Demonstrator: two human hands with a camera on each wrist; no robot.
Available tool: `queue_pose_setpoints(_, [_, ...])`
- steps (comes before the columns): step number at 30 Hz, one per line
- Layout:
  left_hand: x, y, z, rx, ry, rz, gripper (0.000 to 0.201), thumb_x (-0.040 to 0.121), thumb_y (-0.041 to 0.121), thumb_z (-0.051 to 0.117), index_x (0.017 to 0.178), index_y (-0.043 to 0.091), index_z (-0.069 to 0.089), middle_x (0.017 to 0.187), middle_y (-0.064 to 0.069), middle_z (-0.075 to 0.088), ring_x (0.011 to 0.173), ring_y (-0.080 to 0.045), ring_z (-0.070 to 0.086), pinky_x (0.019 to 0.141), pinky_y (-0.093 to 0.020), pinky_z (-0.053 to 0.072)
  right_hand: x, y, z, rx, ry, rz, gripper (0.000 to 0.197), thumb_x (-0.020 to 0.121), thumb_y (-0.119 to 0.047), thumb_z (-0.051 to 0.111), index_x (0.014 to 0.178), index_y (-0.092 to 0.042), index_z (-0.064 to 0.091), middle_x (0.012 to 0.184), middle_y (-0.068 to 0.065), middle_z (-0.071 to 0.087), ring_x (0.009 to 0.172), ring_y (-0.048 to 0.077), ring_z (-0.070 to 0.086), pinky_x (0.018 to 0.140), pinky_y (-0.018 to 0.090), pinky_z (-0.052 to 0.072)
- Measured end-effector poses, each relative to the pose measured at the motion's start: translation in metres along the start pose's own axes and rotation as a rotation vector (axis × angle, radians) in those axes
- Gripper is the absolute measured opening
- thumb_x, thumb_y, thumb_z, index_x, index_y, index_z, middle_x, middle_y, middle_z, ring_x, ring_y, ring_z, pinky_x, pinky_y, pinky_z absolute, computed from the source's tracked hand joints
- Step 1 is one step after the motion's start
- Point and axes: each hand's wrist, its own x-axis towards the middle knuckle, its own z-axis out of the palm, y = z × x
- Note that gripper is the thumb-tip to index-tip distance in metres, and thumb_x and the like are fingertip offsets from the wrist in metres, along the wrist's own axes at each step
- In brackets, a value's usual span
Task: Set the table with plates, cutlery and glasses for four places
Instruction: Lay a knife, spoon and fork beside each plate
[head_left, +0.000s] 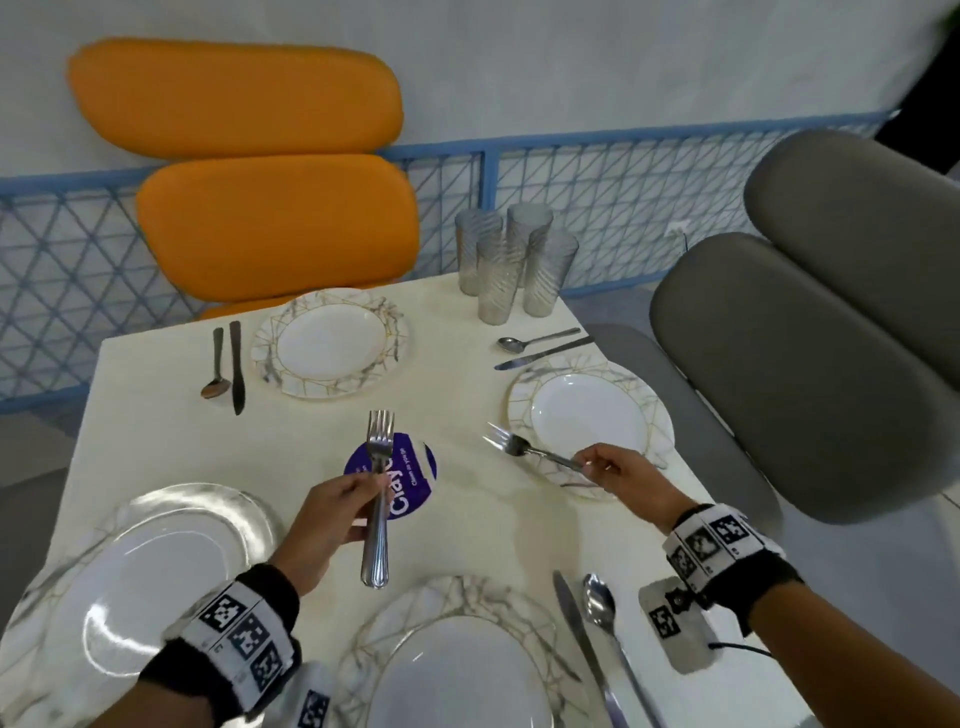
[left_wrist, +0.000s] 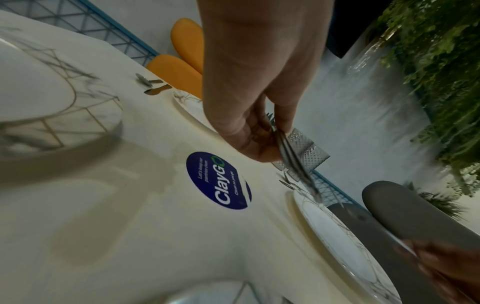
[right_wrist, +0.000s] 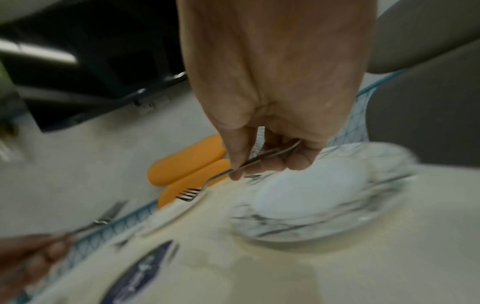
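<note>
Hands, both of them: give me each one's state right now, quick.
Left hand: grips a bundle of silver metal forks, tines up.
Right hand: pinches a single silver metal fork by its handle.

1. A black fabric wristband (head_left: 260, 613) is worn on the left wrist, and a white strip printed with black square coded markers is wrapped round it.
2. A matching black wristband (head_left: 748, 582) is worn on the right wrist, with a white strip bearing three black square markers.
3. A small pale grey box (head_left: 675, 623) carrying one more square marker is fixed under the right wrist, and a thin black cable (head_left: 737, 648) is led out of it.
4. Both forearms are left bare beyond the bands.
</note>
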Motion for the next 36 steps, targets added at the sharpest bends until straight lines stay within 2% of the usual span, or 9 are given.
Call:
queue_pose_setpoints(2, [-0.005,-0.003,0.013,-0.010,0.005,-0.001,0.020,0.093,0.020,0.054,0.087,0.006,0.066,0.076,-0.002,0.065,0.070,-0.016,0.059,0.065,-0.027,0.049,-0.009,0.032,-0.031,-0.087,-0.037,0.032,0.013,0.091,-0.009,0.055,0.101,-0.014,0.061,0.087,0.002,0.059,0.073,0.010,0.047,0.065,0.011,0.040])
queue_pose_setpoints(4, [-0.009,-0.004,0.027,-0.017,0.017,-0.001,0.020,0.094,0.019,0.053,0.090,0.005,0.066,0.079,-0.004,0.065,0.072,-0.017,0.059,0.065,-0.027,0.049,-0.016,0.056,-0.052,-0.160,-0.039,0.047,0.012,0.087,-0.013,0.062,0.093,-0.023,0.058,0.078,-0.007,0.055,0.071,0.010,0.047,0.066,0.016,0.039])
queue_pose_setpoints(9, [-0.017,-0.005,0.054,-0.046,0.073,-0.017,0.018,0.094,0.018,0.052,0.089,0.008,0.067,0.079,-0.004,0.067,0.076,-0.019,0.062,0.066,-0.030,0.049,-0.019,0.092,-0.074,-0.329,-0.091,-0.038,0.024,0.081,-0.008,0.068,0.076,-0.030,0.060,0.072,-0.007,0.050,0.064,-0.004,0.049,0.062,0.007,0.037])
queue_pose_setpoints(12, [-0.021,-0.005,0.062,-0.036,0.081,-0.018,0.018,0.094,0.019,0.053,0.086,0.009,0.067,0.078,-0.002,0.068,0.077,-0.019,0.063,0.068,-0.030,0.050,-0.012,0.109,-0.079,-0.393,-0.117,-0.069,0.022,0.081,-0.010,0.068,0.078,-0.031,0.063,0.075,-0.010,0.051,0.070,0.003,0.047,0.066,0.010,0.035])
queue_pose_setpoints(15, [-0.025,-0.002,0.068,-0.019,0.095,-0.015,0.018,0.093,0.020,0.054,0.086,0.010,0.067,0.079,-0.002,0.068,0.077,-0.019,0.062,0.067,-0.029,0.050,-0.003,0.120,-0.078,-0.520,-0.151,-0.135,0.014,0.082,-0.015,0.068,0.094,-0.023,0.071,0.086,-0.008,0.057,0.088,0.011,0.046,0.078,0.011,0.036])
queue_pose_setpoints(19, [-0.030,-0.001,0.072,0.002,0.112,-0.014,0.018,0.094,0.020,0.053,0.086,0.009,0.066,0.085,-0.006,0.066,0.075,-0.017,0.061,0.066,-0.027,0.050,0.006,0.127,-0.077,-0.622,-0.079,-0.235,0.017,0.079,-0.017,0.071,0.094,-0.023,0.074,0.089,-0.005,0.061,0.092,0.020,0.051,0.087,0.031,0.041])
queue_pose_setpoints(22, [-0.034,-0.003,0.075,0.004,0.113,-0.026,0.018,0.094,0.020,0.052,0.089,0.009,0.066,0.088,-0.006,0.066,0.075,-0.017,0.061,0.066,-0.027,0.050,0.008,0.131,-0.075,-0.675,-0.011,-0.252,0.017,0.078,-0.021,0.072,0.094,-0.025,0.074,0.094,0.000,0.065,0.096,0.023,0.053,0.088,0.036,0.040])
queue_pose_setpoints(30, [-0.042,-0.004,0.079,0.023,0.101,-0.035,0.020,0.093,0.021,0.053,0.092,0.006,0.066,0.087,-0.004,0.067,0.074,-0.017,0.060,0.062,-0.024,0.050,0.002,0.136,-0.072,-0.740,0.095,-0.266,0.016,0.078,-0.024,0.072,0.093,-0.023,0.076,0.093,0.001,0.065,0.095,0.026,0.054,0.079,0.028,0.027])
queue_pose_setpoints(36, [-0.046,-0.007,0.080,0.027,0.108,-0.040,0.021,0.091,0.021,0.056,0.094,0.004,0.067,0.086,-0.005,0.065,0.074,-0.015,0.058,0.066,-0.027,0.050,-0.001,0.137,-0.067,-0.735,0.181,-0.290,0.017,0.073,-0.022,0.076,0.090,-0.021,0.076,0.086,0.002,0.067,0.087,0.028,0.057,0.074,0.030,0.031])
